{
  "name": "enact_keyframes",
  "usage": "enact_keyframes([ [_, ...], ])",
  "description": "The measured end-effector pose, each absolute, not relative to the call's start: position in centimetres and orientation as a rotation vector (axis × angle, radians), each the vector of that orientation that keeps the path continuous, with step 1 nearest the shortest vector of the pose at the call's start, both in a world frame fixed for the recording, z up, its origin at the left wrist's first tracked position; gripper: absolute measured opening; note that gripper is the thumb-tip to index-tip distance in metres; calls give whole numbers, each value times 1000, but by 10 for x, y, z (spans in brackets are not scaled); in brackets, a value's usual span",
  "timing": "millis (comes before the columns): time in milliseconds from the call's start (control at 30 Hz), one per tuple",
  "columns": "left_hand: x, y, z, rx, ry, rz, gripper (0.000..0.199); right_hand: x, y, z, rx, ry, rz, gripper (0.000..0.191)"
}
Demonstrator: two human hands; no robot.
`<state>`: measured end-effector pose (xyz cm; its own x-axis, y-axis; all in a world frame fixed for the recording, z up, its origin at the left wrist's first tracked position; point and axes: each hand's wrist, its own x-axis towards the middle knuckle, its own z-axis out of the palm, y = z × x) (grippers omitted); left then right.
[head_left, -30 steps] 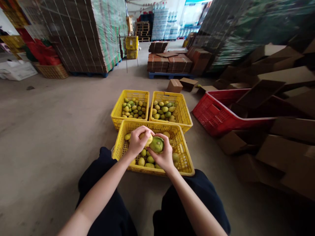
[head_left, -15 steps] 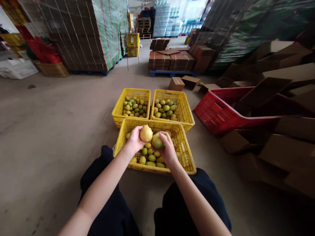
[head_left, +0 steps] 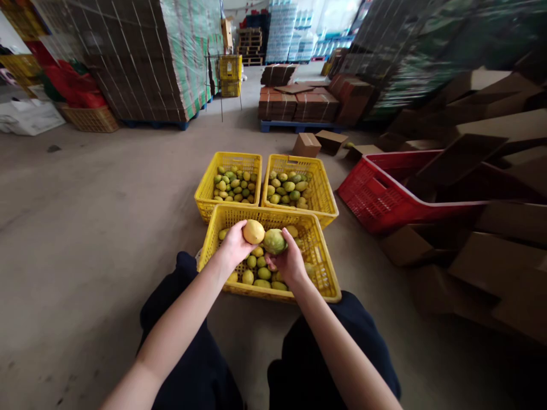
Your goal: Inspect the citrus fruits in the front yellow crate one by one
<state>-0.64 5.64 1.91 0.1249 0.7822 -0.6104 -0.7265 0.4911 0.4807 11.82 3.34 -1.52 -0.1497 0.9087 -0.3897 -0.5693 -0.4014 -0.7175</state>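
Observation:
My left hand [head_left: 235, 245] is closed around a yellow lemon [head_left: 253, 232]. Beside it my right hand [head_left: 290, 259] grips a greenish lemon [head_left: 274, 242], its thumb along the right side. The two fruits are held side by side, very close together, above the near yellow crate [head_left: 273, 295]. Inside that crate lie several green and yellow lemons [head_left: 264, 274], partly hidden by my hands.
Behind the near crate stand a left yellow crate [head_left: 226, 208] and a right yellow crate [head_left: 327, 191], both holding lemons. To the right is a red crate [head_left: 370, 199] among cardboard boxes [head_left: 504, 256]. Flattened cartons [head_left: 316, 105] sit on a blue pallet [head_left: 282, 126] further back.
The greenish lemon has turned in my right hand, and the fingers have shifted so more of its surface shows. The left hand with the yellow lemon has barely moved.

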Motion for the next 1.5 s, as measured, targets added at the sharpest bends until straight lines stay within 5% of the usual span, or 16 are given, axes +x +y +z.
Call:
enact_keyframes([
  [600, 1, 37, 32, 63, 430, 1161, 21, 132, 32, -11, -500, -229, 1780, 25],
  [1233, 6, 50, 6, -214, 721, 1328, 12, 129, 39, -15, -821, 8, 1709, 12],
  [1500, 3, 48, 2, -158, 679, 1146, 29, 130, 39, -19, -995, 104, 1801, 21],
])
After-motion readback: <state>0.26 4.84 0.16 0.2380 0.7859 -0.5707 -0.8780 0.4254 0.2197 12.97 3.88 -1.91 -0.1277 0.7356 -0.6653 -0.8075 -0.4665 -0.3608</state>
